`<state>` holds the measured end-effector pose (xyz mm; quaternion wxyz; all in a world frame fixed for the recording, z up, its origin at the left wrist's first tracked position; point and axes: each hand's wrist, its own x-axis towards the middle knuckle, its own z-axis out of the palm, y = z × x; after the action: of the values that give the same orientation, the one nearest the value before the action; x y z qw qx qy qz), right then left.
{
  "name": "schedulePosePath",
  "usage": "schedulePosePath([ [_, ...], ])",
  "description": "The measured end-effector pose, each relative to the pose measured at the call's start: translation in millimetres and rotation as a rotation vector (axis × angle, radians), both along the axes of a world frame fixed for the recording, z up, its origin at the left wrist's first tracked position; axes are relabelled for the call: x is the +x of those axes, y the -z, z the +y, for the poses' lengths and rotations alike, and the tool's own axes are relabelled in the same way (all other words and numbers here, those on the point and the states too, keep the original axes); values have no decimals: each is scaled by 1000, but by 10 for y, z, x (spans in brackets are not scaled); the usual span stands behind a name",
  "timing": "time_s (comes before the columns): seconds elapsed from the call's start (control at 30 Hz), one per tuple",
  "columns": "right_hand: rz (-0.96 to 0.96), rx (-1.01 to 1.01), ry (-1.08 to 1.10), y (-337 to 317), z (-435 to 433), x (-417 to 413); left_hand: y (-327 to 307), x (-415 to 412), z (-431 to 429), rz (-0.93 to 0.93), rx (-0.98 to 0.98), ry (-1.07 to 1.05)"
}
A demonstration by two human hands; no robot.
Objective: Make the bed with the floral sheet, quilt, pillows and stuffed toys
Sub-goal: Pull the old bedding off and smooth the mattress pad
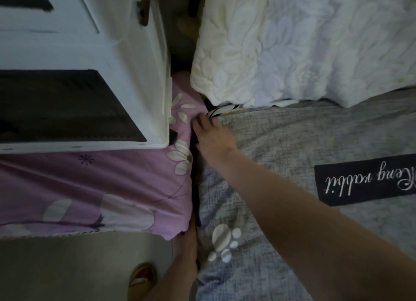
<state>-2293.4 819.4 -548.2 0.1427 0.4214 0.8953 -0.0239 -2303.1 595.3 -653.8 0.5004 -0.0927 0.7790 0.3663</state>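
The purple floral sheet (117, 188) covers the mattress side at the left. A grey quilt (281, 147) with a white paw print and a black label lies on top of the bed. A white embossed pillow (292, 48) sits at the head, over a black-and-white striped cloth (219, 110). My right hand (211, 138) reaches across the quilt and rests on its left edge just below the pillow, fingers stretched out. My left hand (188, 240) lies edge-on lower down, its fingers pushed into the dark gap between sheet and quilt and hidden there. No stuffed toys are in view.
A white bedside cabinet (135, 64) with dark open shelves stands tight against the bed at the left. Grey floor (67, 267) shows below it. A foot in an orange-brown slipper (141, 278) stands by the bed.
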Motion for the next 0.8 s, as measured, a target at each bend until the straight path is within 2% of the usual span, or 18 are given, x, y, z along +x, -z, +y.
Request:
schedulePosePath([
  [0.03, 24, -17, 94, -3, 53, -74, 7, 9, -71, -20, 9, -55],
  [0.07, 39, -32, 151, -30, 120, -135, -45, 21, -108, -124, 39, -73],
  [0.13, 110, -52, 152, -58, 239, -254, -72, 12, -238, -399, 92, -33],
  [0.17, 134, -44, 120, -81, 286, -283, -94, -8, -262, -432, 94, -39],
  [0.23, 263, 152, 101, -1, 356, -297, -55, -56, -118, -332, 141, -145],
  [0.27, 324, 160, 126, 81, 371, -288, 43, -37, -51, -196, 127, -150],
  [0.3, 396, 159, 142, 171, 357, -281, 115, -20, -25, -98, 114, -205],
  [0.37, 463, 1, 104, 274, 342, -232, 270, 87, 37, 53, 13, -162],
  [0.4, 482, -75, 112, 241, 360, -201, 286, 175, 22, 92, -29, -133],
  [0.47, 568, -81, 113, 104, 401, -102, 328, 263, -17, 98, -66, -43],
  [0.53, 663, 3, 140, -45, 237, 36, 247, 261, -5, 114, -98, 41],
  [0.6, 588, 144, 291, -42, -34, 296, 221, 266, 1, 199, -118, 51],
  [0.7, 244, -107, 392, 245, -279, 594, 158, 301, 19, 233, -127, 96],
  [0.8, 327, -310, 335, 314, -95, 666, 251, 297, 38, 232, -124, 71],
])
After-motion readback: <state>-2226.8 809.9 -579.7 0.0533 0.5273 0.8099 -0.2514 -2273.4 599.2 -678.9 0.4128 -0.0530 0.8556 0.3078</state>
